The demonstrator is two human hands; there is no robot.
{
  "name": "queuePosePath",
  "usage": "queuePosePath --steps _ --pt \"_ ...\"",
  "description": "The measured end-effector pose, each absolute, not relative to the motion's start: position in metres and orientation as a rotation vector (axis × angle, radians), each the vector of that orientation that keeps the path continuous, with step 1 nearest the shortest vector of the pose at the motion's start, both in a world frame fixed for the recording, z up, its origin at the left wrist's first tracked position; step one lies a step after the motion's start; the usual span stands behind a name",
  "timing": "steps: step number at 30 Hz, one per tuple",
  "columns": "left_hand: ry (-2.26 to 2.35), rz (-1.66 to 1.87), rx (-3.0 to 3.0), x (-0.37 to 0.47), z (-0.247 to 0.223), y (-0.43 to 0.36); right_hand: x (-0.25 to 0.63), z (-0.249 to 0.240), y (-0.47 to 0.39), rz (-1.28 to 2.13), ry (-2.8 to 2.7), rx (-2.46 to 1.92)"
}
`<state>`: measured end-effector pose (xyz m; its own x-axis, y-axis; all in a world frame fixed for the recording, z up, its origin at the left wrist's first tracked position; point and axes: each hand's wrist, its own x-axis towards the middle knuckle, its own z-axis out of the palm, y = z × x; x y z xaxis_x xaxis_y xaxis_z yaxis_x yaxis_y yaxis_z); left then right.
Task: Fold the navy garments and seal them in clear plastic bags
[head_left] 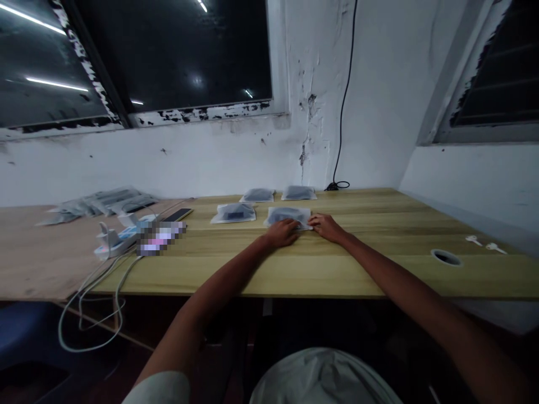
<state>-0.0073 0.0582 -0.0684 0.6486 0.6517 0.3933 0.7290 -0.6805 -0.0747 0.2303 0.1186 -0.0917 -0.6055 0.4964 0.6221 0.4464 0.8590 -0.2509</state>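
A frosted, translucent bag with something dark inside [283,213] lies flat on the wooden table [252,264]. My left hand [283,233] rests on its lower front edge, palm down, the fingers bent over the bag. At the bag's right edge is my right hand [326,226], its fingertips pressed together on the corner. Three similar bags lie close by: one to the left [234,213], one behind it [257,195] and one at the back right [298,193].
A pile of flat bags [103,203] lies at the back left. Nearer are a white power strip [122,240] with looping cables, a dark phone [178,215] and a lit, blurred screen [162,240]. A round table hole [447,258] and white keys [474,240] are at right.
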Motion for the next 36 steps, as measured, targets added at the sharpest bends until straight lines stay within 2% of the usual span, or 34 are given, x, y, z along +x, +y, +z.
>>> queuePosePath --steps 7,15,25,36 --pt "-1.036 -0.442 -2.578 0.007 -0.072 0.054 0.21 -0.087 0.097 -0.074 -2.488 -0.593" --pt "-0.908 -0.444 -2.615 0.006 -0.072 0.058 0.204 -0.087 0.094 -0.102 -2.439 -0.674" --pt "-0.968 -0.501 -2.5 0.009 -0.066 0.058 0.199 -0.082 0.089 -0.054 -2.316 -0.744" --pt "-1.288 -0.369 -2.254 -0.063 -0.05 0.089 0.255 -0.069 0.126 -0.043 -2.167 -0.846"
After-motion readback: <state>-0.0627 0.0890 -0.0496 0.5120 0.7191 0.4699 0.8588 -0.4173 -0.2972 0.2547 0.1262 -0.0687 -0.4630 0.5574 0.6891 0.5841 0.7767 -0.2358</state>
